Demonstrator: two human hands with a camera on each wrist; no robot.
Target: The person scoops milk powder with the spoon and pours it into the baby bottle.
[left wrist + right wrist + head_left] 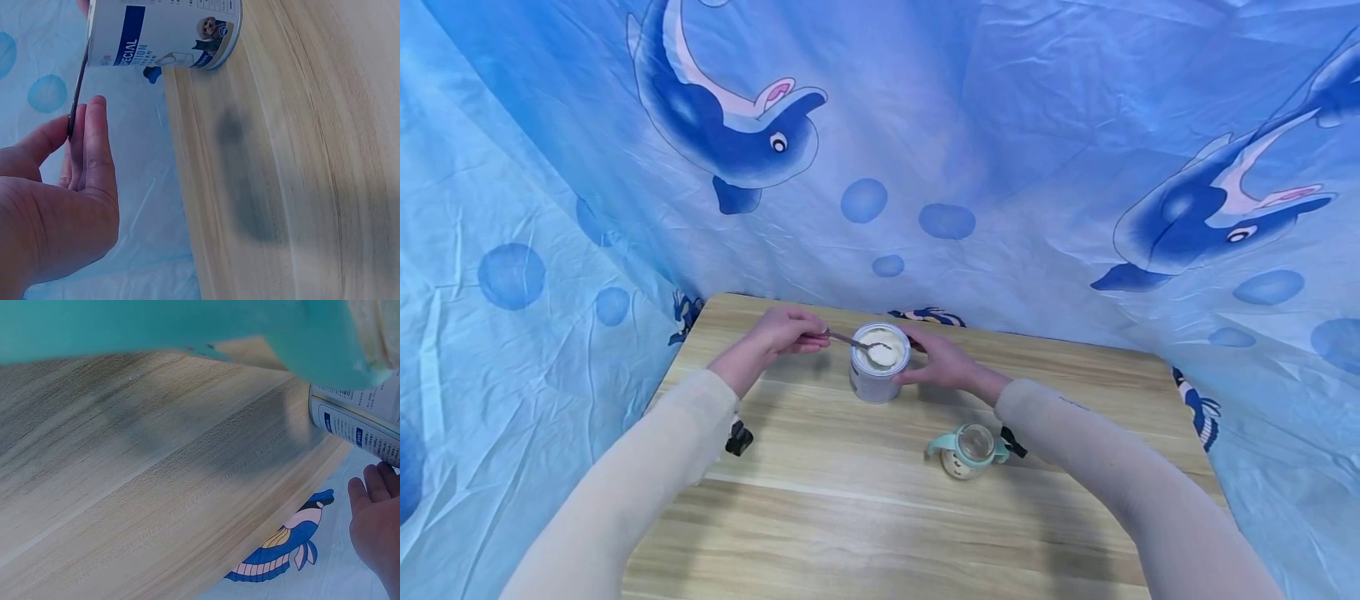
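Left grip [785, 331] pinches slim, dark-handled spoon [850, 340].

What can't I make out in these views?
Right hand: some fingertips hidden behind the can, head view.
White contents: hidden by the can's wall, left wrist view.
Can's fine print: too small to read, right wrist view.
Cup: blurred and cut off by the top edge, right wrist view.

Your left hand [75, 194] pinches a slim dark handle [79, 87] between thumb and fingers; the handle reaches the rim of a can [165, 31] marked "SPECIAL" and printed with a dog. The can stands near one edge of your wooden bench [306, 156]; beyond that edge is spotted blue cloth [150, 181].
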